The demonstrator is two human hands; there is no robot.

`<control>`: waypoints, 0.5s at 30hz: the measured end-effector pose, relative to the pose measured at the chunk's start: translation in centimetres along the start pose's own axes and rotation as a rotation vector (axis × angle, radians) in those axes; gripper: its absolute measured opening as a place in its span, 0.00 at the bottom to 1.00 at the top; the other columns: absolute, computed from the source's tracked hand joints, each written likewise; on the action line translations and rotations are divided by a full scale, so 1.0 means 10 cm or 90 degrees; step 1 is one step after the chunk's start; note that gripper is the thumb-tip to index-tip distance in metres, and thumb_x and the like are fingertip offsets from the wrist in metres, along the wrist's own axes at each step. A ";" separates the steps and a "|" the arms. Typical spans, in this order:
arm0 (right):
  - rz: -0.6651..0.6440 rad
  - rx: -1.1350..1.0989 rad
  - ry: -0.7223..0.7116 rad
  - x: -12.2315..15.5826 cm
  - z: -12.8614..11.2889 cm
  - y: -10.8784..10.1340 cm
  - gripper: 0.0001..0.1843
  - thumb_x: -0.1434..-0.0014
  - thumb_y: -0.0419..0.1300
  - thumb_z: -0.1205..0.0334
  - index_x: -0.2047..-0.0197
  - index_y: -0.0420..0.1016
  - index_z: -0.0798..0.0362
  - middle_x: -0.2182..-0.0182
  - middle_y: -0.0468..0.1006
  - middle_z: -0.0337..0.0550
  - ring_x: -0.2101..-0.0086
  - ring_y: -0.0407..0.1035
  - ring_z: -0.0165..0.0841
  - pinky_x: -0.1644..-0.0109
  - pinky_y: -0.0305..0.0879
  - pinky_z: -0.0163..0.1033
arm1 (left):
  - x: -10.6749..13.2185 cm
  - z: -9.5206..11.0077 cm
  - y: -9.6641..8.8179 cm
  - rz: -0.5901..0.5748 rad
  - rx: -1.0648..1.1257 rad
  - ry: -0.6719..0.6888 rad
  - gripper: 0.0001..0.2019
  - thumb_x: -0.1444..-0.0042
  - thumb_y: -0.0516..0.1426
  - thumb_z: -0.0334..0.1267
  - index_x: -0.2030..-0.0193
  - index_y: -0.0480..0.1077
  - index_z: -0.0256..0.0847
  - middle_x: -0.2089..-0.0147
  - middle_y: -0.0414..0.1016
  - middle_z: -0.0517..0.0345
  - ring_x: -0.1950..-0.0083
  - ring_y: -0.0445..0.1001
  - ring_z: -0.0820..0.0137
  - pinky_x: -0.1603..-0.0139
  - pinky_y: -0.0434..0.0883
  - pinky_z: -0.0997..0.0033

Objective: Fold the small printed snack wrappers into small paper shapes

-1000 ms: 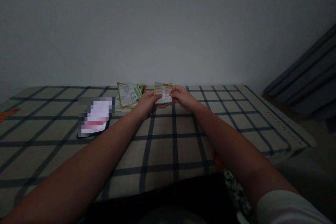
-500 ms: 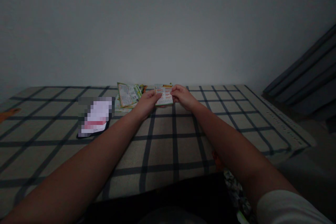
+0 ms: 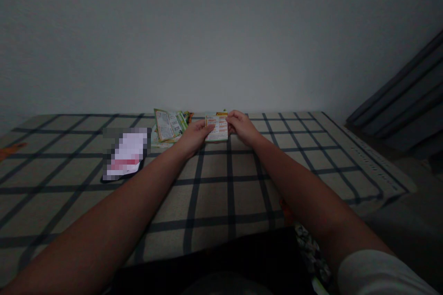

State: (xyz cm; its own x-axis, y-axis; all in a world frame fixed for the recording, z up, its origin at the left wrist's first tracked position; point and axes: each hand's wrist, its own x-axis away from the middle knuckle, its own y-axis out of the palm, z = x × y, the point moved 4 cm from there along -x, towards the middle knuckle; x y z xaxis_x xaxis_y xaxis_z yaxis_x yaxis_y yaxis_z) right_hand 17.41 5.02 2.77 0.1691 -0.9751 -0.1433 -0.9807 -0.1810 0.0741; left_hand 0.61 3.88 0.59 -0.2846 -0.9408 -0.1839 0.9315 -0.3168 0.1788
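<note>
Between my two hands a small printed leaflet (image 3: pixel 218 130) is held up over the far part of the table, its white face with orange and dark print turned toward me. My left hand (image 3: pixel 194 137) grips its left edge, thumb across the front. At the upper right edge, my right hand (image 3: pixel 242 128) pinches the paper between thumb and fingers. Just left of my left hand lie several green and white printed papers (image 3: pixel 169 124), one partly folded and standing up. The fingers behind the leaflet are hidden.
A phone (image 3: pixel 128 152) with a blurred-out bright screen lies on the checked tablecloth (image 3: pixel 214 203) to the left. Behind the table rises a plain wall (image 3: pixel 221 41). A grey curtain (image 3: pixel 404 97) hangs at the right. An orange thing (image 3: pixel 12 150) shows at the left edge.
The leaflet has shifted very slightly and its face is turned a little more upright toward me. Both hands keep nearly the same place; the papers and phone have not moved.
</note>
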 end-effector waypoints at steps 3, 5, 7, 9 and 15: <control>0.001 -0.001 0.000 0.00 -0.01 -0.01 0.11 0.37 0.58 0.70 0.71 0.65 0.52 0.80 0.71 0.31 0.80 0.66 0.24 0.75 0.63 0.28 | 0.00 0.00 0.00 -0.003 -0.009 0.000 0.19 0.51 0.71 0.48 0.59 0.82 0.35 0.58 0.86 0.47 0.58 0.82 0.60 0.49 0.76 0.60; 0.004 -0.001 -0.003 0.00 -0.02 -0.02 0.10 0.36 0.59 0.67 0.70 0.66 0.52 0.80 0.72 0.31 0.79 0.67 0.24 0.74 0.63 0.28 | 0.00 -0.01 0.00 -0.006 -0.008 -0.001 0.20 0.52 0.71 0.49 0.58 0.82 0.35 0.58 0.86 0.47 0.58 0.82 0.60 0.49 0.76 0.60; 0.014 0.006 -0.011 0.00 -0.03 -0.04 0.11 0.35 0.59 0.65 0.70 0.67 0.52 0.80 0.72 0.32 0.79 0.67 0.24 0.74 0.64 0.28 | 0.00 -0.02 0.00 -0.018 0.000 -0.008 0.21 0.53 0.72 0.48 0.56 0.82 0.35 0.57 0.86 0.47 0.58 0.82 0.59 0.49 0.76 0.59; 0.023 0.015 -0.025 0.00 -0.04 -0.05 0.12 0.35 0.59 0.66 0.71 0.67 0.52 0.80 0.72 0.32 0.79 0.67 0.24 0.73 0.64 0.28 | 0.01 -0.02 0.01 -0.035 0.008 -0.019 0.23 0.53 0.72 0.48 0.54 0.82 0.35 0.56 0.86 0.46 0.57 0.82 0.58 0.48 0.76 0.58; 0.034 0.014 -0.044 0.00 -0.02 -0.05 0.15 0.33 0.59 0.62 0.72 0.64 0.51 0.80 0.71 0.32 0.79 0.66 0.25 0.74 0.63 0.30 | 0.02 -0.02 0.04 -0.051 0.008 -0.025 0.24 0.52 0.72 0.48 0.52 0.82 0.35 0.55 0.86 0.46 0.55 0.83 0.57 0.46 0.75 0.56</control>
State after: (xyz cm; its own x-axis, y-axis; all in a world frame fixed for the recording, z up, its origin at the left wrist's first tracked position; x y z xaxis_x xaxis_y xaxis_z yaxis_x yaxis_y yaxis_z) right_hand 17.88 5.12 2.91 0.1095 -0.9721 -0.2074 -0.9902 -0.1248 0.0622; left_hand 0.94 3.55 0.46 -0.3667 -0.9165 -0.1599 0.9026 -0.3921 0.1775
